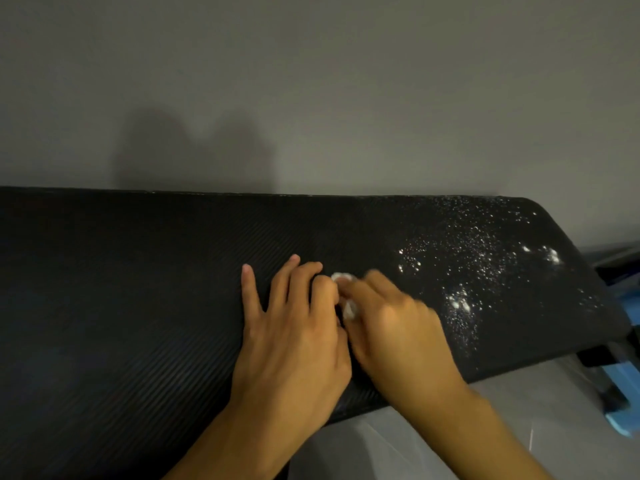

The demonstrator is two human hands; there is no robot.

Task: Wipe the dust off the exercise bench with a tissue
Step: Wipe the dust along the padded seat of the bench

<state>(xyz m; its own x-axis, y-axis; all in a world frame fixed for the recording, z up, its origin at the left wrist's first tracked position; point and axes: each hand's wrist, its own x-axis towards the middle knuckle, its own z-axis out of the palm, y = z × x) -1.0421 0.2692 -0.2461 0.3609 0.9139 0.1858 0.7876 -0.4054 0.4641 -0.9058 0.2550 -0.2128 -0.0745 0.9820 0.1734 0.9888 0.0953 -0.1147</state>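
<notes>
Frame centre: blurred right hand [391, 320], grip clamped on a white tissue [349, 309]; left hand [294, 327] touches it, grip unclear. Pale dust [460, 303] speckles the black surface [138, 271] toward its right edge.

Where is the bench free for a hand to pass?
Bare: the bench pad left of the left hand. Crowded: the middle, where it and the right hand meet at the tissue, and the right end under dust.

Most of tissue [349, 308] hidden between left hand [298, 327] and right hand [394, 323]; only white scraps show. Right hand motion-blurred, its finger positions unclear. Bench [138, 289] cut off at left edge.
</notes>
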